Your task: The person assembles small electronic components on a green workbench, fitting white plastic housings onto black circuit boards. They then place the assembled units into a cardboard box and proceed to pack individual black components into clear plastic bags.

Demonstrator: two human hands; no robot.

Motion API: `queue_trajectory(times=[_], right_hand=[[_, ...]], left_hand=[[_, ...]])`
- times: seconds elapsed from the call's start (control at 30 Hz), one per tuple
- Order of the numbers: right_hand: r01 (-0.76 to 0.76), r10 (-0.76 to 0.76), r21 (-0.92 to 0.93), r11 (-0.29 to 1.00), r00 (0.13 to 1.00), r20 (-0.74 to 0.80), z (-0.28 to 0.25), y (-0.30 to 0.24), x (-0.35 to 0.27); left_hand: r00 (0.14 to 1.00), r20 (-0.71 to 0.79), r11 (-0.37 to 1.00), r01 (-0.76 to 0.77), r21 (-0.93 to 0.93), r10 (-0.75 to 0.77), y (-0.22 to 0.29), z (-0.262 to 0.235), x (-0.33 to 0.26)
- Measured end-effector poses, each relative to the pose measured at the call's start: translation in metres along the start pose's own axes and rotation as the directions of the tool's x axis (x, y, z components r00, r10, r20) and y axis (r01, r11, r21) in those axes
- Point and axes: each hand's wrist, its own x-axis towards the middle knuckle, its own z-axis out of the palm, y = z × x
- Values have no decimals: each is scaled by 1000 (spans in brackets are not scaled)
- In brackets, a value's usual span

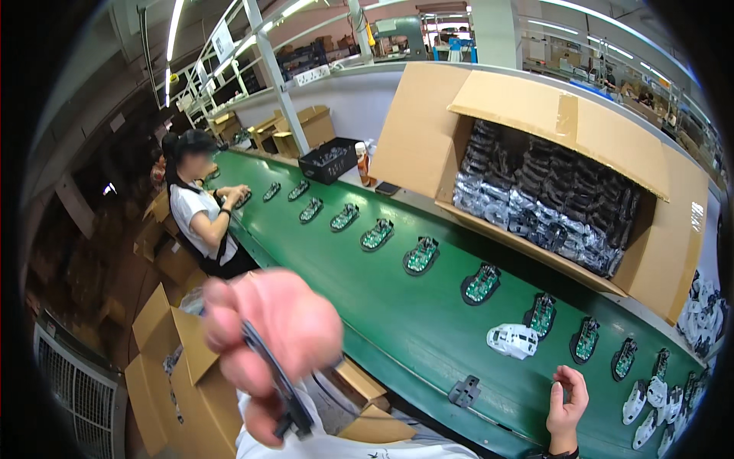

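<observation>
Raised close to the camera, my left hand is closed around a slim black bar-like part; it is too blurred to tell its kind. My right hand hovers at the near edge of the green conveyor belt, fingers loosely curled, thumb apart, nothing in it. Nearest to it lie a white mouse shell and a mouse base with a green circuit board. Another mouse base touches the shell's far side. Several similar bases form a line along the belt.
An open cardboard box of bagged dark parts stands behind the belt. White shells cluster at the right. A black bracket sits on the near rail. A co-worker handles a part at far left. A black bin stands beyond.
</observation>
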Motion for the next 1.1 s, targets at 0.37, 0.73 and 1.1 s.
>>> queue_trajectory(times=[0.37, 0.73, 1.1], right_hand=[[9, -25, 80, 997, 981, 194, 16, -13, 6], [57, -67, 40, 998, 929, 363, 16, -20, 8], [-237, 254, 214, 948, 966, -55, 10, 27, 6]], left_hand=[[722, 92, 635, 531, 560, -686, -213, -22, -105], [252, 149, 285, 682, 673, -956, -118, -99, -227], [110, 653, 629, 428, 649, -749, -119, 51, -239]])
